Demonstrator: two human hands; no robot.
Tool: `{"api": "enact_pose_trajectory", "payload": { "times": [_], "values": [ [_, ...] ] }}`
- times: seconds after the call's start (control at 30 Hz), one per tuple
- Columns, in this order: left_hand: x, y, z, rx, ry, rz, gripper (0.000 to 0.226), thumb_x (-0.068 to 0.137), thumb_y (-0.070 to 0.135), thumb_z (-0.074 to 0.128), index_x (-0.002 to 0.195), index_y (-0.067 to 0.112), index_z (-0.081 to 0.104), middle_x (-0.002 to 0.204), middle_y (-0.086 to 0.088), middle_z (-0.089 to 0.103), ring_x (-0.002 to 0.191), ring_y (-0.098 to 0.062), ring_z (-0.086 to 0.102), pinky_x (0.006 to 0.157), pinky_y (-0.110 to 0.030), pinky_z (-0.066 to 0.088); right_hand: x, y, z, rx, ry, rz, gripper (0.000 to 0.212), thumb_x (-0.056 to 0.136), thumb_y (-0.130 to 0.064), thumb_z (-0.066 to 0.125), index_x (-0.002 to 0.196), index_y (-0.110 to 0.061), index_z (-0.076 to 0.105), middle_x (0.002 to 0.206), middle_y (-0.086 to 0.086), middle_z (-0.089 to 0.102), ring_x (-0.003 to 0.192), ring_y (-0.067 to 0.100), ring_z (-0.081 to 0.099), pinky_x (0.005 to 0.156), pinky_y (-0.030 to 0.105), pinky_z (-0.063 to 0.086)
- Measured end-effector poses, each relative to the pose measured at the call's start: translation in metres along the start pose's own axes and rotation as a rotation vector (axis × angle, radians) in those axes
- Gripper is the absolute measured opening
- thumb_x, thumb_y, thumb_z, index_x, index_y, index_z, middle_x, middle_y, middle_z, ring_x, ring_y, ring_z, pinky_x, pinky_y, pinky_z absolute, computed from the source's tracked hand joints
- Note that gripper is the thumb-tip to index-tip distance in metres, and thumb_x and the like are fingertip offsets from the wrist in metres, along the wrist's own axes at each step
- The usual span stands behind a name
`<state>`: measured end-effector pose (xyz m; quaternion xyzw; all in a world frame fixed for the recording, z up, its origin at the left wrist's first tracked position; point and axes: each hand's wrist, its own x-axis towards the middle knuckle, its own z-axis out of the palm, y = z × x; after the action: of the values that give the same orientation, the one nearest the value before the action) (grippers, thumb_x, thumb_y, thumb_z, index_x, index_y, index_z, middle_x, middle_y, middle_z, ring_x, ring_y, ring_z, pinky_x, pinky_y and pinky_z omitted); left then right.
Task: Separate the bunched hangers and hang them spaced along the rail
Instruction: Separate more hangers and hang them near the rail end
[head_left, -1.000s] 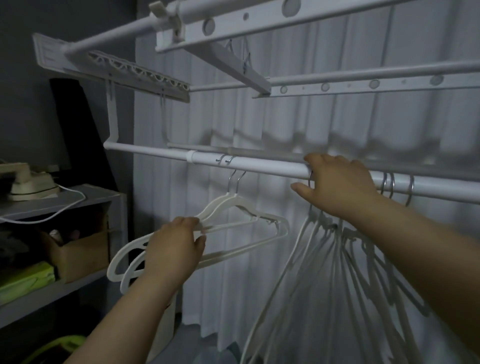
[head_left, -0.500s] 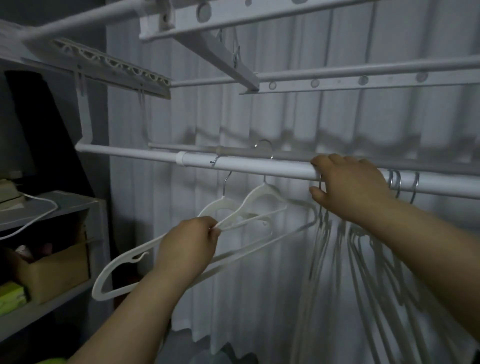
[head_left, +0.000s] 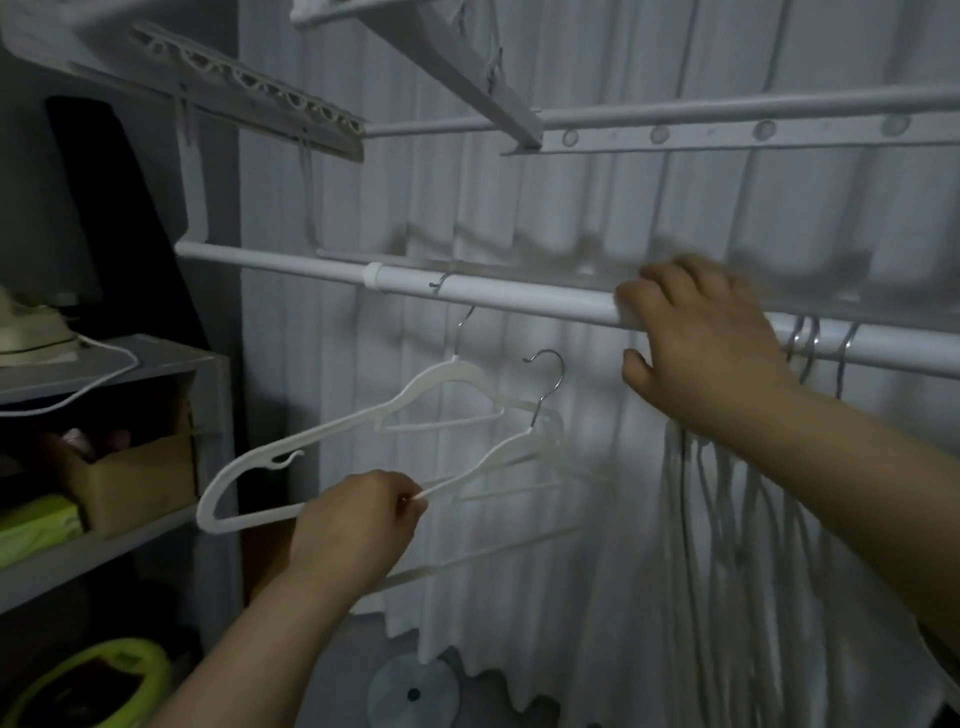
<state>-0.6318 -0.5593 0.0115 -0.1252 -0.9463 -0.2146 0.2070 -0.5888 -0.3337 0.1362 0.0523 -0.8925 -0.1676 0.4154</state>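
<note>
Lifted off rail (head_left: 519, 299) since before: one hanger (head_left: 511, 449), pinched in left hand (head_left: 358, 525). One hung hanger (head_left: 332, 434) beside. Right hand (head_left: 704, 345), fingers draped over rail, by bunched hangers (head_left: 737, 519), at least three hooks.

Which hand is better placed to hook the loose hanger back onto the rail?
Left. The left hand already holds the loose hanger, its hook free below the rail. The right hand rests on the rail.
</note>
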Motion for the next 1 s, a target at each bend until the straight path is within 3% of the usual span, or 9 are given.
{"api": "enact_pose_trajectory", "payload": {
  "times": [0.1,0.2,0.27,0.4,0.47,0.73,0.83,0.93,1.0],
  "values": [
    [-0.028,-0.019,-0.011,0.010,0.045,-0.018,0.021,0.092,0.039,0.044,0.077,0.033,0.057,0.063,0.014,0.050,0.087,-0.014,0.063,0.050,-0.017,0.032,0.001,-0.024,-0.006,0.052,0.018,-0.165,0.046,0.068,-0.027,0.043,0.100,-0.002,0.065,0.101,0.019,0.067,0.094,0.038,0.064,0.085,0.035,0.039],
    [-0.056,-0.034,-0.032,0.041,0.066,-0.032,0.022,0.092,0.039,0.045,0.097,0.031,0.065,0.084,0.011,0.066,0.090,-0.013,0.062,0.061,-0.023,0.040,0.001,-0.049,-0.019,0.220,-0.193,-0.216,0.052,0.088,-0.034,0.049,0.135,-0.013,0.039,0.136,0.009,0.048,0.124,0.027,0.044,0.100,0.034,0.029],
    [-0.075,-0.041,-0.052,0.055,0.082,-0.067,0.021,0.090,0.039,0.047,0.095,0.030,0.066,0.096,0.005,0.070,0.096,-0.018,0.063,0.065,-0.024,0.038,-0.001,-0.062,-0.028,0.446,-0.411,-0.153,0.054,0.088,-0.040,0.052,0.136,-0.019,0.037,0.133,0.003,0.050,0.117,0.021,0.048,0.095,0.028,0.035],
    [-0.115,-0.061,-0.090,0.071,0.097,-0.095,0.016,0.089,0.035,0.051,0.092,0.033,0.066,0.087,0.002,0.067,0.095,-0.020,0.063,0.065,-0.025,0.038,-0.002,-0.094,-0.056,0.825,-0.561,-0.147,0.021,0.089,-0.031,0.054,0.084,-0.012,0.063,0.079,-0.003,0.064,0.065,0.012,0.056,0.058,0.016,0.044],
    [-0.138,-0.078,-0.109,0.010,0.089,-0.097,0.016,0.088,0.032,0.055,0.074,0.040,0.058,0.079,0.005,0.064,0.088,-0.018,0.063,0.069,-0.028,0.044,-0.004,-0.115,-0.072,0.889,-0.622,-0.178,0.032,0.089,-0.030,0.054,0.061,-0.015,0.058,0.057,-0.010,0.060,0.054,0.008,0.052,0.046,0.013,0.042],
    [-0.228,-0.152,-0.173,-0.282,0.103,-0.068,0.030,0.071,0.027,0.075,0.047,0.034,0.058,0.060,0.015,0.060,0.061,0.000,0.055,0.054,-0.010,0.037,-0.029,-0.201,-0.140,1.353,-0.945,-0.175,0.039,0.087,-0.026,0.054,0.051,-0.013,0.045,0.040,-0.005,0.046,0.036,0.008,0.041,0.043,0.019,0.035],
    [-0.241,-0.166,-0.176,-0.303,0.250,-0.174,0.002,0.081,0.023,0.066,0.080,0.022,0.064,0.084,0.008,0.058,0.084,-0.013,0.055,0.073,-0.025,0.037,-0.047,-0.220,-0.153,1.472,-0.973,-0.007,0.037,0.089,-0.027,0.053,0.055,-0.014,0.045,0.038,-0.006,0.046,0.031,0.006,0.042,0.035,0.013,0.035],
    [-0.242,-0.160,-0.162,-0.327,0.313,-0.318,0.030,0.088,0.021,0.055,0.113,0.005,0.059,0.114,-0.011,0.057,0.105,-0.025,0.054,0.079,-0.027,0.036,-0.068,-0.230,-0.162,1.595,-0.920,0.250,0.034,0.088,-0.027,0.056,0.058,-0.015,0.045,0.036,-0.007,0.047,0.028,0.003,0.042,0.032,0.011,0.037],
    [-0.244,-0.135,-0.154,-0.479,0.263,-0.276,0.030,0.090,0.023,0.051,0.115,0.008,0.058,0.109,-0.008,0.060,0.100,-0.020,0.055,0.075,-0.022,0.036,-0.081,-0.233,-0.165,1.646,-0.841,0.403,0.032,0.089,-0.024,0.056,0.060,-0.014,0.046,0.034,-0.006,0.046,0.026,0.002,0.043,0.031,0.011,0.038]
  ]
}}
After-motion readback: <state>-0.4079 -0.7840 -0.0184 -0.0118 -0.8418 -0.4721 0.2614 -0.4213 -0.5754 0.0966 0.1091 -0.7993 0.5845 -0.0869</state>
